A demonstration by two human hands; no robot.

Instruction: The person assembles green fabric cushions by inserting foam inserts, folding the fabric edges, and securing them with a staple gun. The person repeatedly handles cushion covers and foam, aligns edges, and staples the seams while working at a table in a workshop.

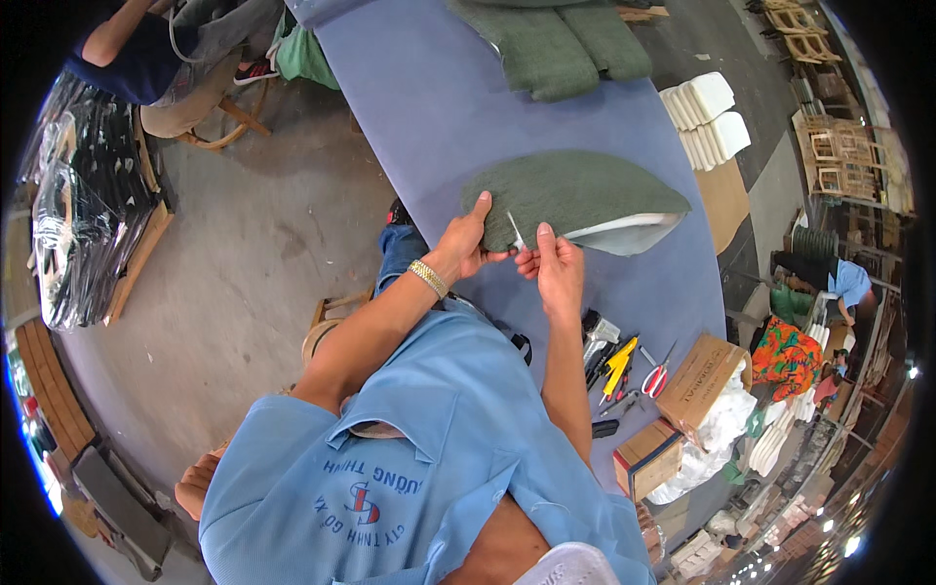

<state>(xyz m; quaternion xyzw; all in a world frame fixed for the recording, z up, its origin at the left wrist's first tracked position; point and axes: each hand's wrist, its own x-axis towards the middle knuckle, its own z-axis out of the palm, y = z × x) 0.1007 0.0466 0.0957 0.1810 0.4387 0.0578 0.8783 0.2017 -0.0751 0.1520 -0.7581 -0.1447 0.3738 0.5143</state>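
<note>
On the blue-grey table [409, 107] lies a dark green fabric cover [575, 185], its open edge showing a pale lining on the right. My left hand [466, 239], with a gold watch at the wrist, grips the cover's near left corner, thumb on top and fingers beneath. Close beside it, my right hand [556, 271] is pinched at the near edge. A thin white strip [516, 230] stands out against the green between my two hands. Whether the right fingers hold the strip, the fabric or both is hard to make out.
More green fabric pieces [551, 49] lie at the far end. Right of my right forearm are red-handled scissors [655, 378], a yellow cutter [620, 361], a staple gun [600, 336] and a cardboard box [700, 385]. White pads [704, 112] are stacked beyond the right edge. Another person [146, 58] sits far left.
</note>
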